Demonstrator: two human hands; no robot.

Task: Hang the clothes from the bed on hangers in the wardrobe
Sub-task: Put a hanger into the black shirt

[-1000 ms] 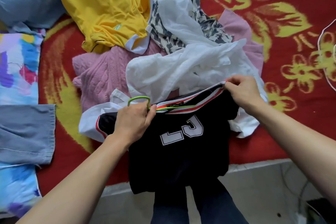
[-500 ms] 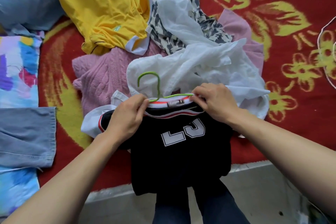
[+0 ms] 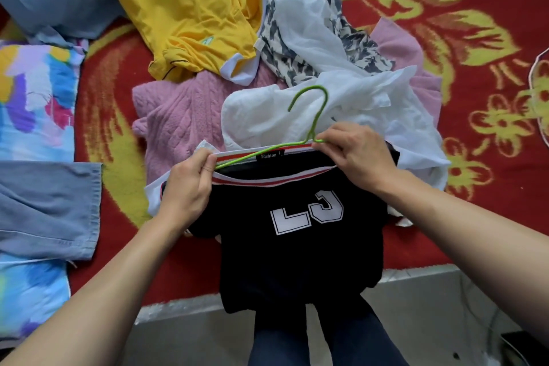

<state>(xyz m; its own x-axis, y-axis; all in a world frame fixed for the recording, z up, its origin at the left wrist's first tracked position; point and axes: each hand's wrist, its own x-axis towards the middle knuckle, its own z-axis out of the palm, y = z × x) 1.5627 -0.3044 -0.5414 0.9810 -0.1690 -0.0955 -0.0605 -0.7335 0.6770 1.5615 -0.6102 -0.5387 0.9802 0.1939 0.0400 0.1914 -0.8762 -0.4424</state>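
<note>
My left hand (image 3: 190,187) pinches the collar of the black jersey (image 3: 297,252) at the near edge of the bed (image 3: 113,116). My right hand (image 3: 356,157) pinches the other side. This holds the neck open so the green hanger (image 3: 319,117) can slide in.

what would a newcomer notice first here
The black numbered jersey at bottom centre draws the eye, a green hanger threaded into its striped collar. The left hand and right hand pinch that collar on either side. Behind, a yellow shirt lies upper left on the red floral bedspread.
</note>
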